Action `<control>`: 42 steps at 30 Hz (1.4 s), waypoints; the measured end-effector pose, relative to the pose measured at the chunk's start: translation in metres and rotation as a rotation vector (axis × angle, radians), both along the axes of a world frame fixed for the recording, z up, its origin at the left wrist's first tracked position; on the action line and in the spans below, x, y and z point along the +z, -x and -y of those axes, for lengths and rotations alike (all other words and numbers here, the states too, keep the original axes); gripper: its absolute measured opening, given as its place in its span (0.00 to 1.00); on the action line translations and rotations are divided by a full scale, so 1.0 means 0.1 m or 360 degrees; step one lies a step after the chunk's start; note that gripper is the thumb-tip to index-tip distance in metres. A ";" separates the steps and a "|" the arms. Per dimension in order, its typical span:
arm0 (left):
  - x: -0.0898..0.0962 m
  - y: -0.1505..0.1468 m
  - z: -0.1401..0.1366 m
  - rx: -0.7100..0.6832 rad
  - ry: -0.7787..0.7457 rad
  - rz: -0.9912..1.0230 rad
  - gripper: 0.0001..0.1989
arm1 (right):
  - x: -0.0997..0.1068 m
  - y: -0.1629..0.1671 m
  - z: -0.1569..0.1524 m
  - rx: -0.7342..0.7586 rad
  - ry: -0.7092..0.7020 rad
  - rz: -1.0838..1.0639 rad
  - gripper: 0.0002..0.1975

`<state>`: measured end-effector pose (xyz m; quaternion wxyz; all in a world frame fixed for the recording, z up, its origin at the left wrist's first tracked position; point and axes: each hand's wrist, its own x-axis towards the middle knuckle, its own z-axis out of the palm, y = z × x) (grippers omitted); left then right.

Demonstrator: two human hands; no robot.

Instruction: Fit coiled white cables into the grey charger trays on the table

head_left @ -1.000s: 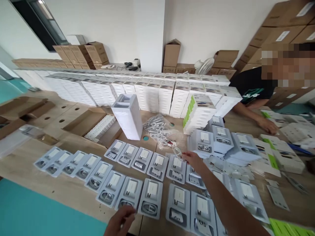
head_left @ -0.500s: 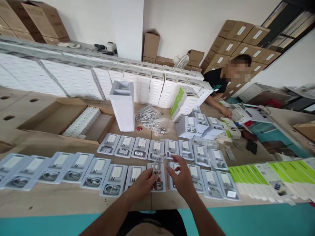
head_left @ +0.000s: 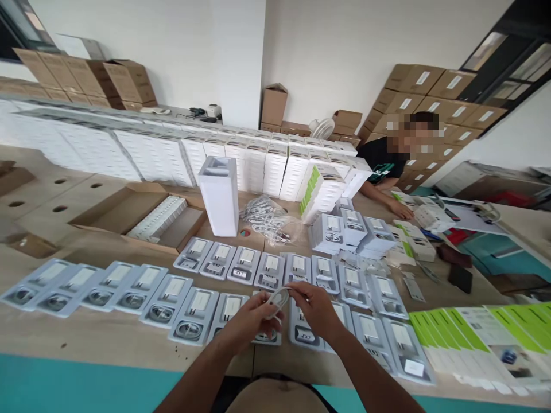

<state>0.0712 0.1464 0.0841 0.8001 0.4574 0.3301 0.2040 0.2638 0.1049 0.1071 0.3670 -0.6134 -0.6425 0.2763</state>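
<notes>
A pale charging cable (head_left: pixel 279 298) is bent into a small loop between my two hands. My left hand (head_left: pixel 255 319) is closed round the coil on its left side. With thumb and fingertips my right hand (head_left: pixel 313 307) pinches the cable near its upper right. Below them lie grey plastic trays (head_left: pixel 187 315) in two rows, each with a white charger block (head_left: pixel 201 300). Trays to the left also hold coiled cables (head_left: pixel 160 312). My left hand and forearm partly cover the trays beneath.
Behind the trays are a tall stack of trays (head_left: pixel 219 198), a cable heap (head_left: pixel 267 217) and a shallow carton (head_left: pixel 103 213) of white blocks. White boxes (head_left: pixel 275 172) line the back. Green-and-white boxes (head_left: pixel 456 330) lie right. A co-worker's hand (head_left: pixel 401 209) rests at the far right.
My right hand has come in and closed on the cable, where it was apart with spread fingers. The cable is now a rounder loop. The camera view has tilted up slightly.
</notes>
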 end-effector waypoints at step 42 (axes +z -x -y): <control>0.18 0.10 -0.15 0.0044 -0.1328 -0.0531 0.14 | -0.07 -0.02 -0.02 0.0055 -0.0030 0.0075 0.14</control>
